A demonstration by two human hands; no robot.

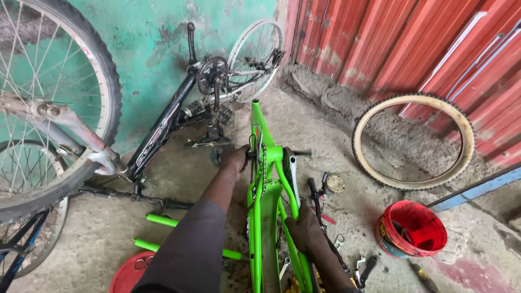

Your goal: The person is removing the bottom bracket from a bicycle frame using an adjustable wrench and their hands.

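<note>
The bright green bicycle frame (pixel 267 190) stands upside down on the concrete, its tubes running away toward the wall. A dark chain (pixel 262 168) hangs along its left side near the crank (pixel 217 155), which sticks out to the left. The frame's paint is glossy and scuffed with grime, wheels off, green handlebar grips lying low at left.

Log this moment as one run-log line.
left hand: on crank area | right hand: gripping green bike frame | red bucket: nearby

Perhaps a label on red bucket (pixel 411 228)
</note>
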